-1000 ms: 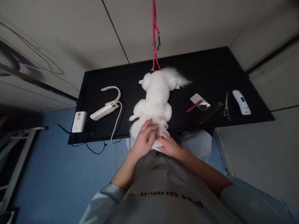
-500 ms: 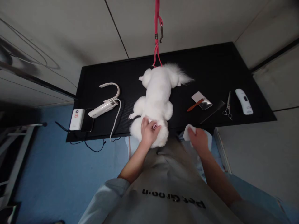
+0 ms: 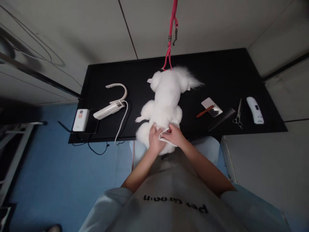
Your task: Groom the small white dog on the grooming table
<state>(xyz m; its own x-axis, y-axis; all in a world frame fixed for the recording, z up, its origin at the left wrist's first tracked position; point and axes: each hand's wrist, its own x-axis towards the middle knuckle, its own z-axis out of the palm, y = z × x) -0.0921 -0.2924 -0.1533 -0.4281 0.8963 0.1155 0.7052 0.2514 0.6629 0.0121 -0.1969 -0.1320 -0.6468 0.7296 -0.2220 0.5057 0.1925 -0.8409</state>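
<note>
A small white fluffy dog [image 3: 167, 96] stands on the black grooming table [image 3: 217, 74], its head away from me and clipped to a red leash [image 3: 170, 42] hanging from above. My left hand [image 3: 154, 140] grips the fur at the dog's rear, fingers closed on it. My right hand [image 3: 175, 136] presses a white wipe [image 3: 165, 134] against the same spot, right beside the left hand.
To the left on the table lie a white cabled dryer [image 3: 109, 109], a white curved hook piece [image 3: 118, 87] and a white power bank [image 3: 80, 120]. On the right lie a slicker brush [image 3: 210, 108], a comb [image 3: 222, 119], scissors [image 3: 238, 114] and a white clipper [image 3: 255, 110]. Blue floor shows below.
My right hand, which was out to the right holding the white wipe, has come back to the dog's rear. The left hand stayed on the fur.
</note>
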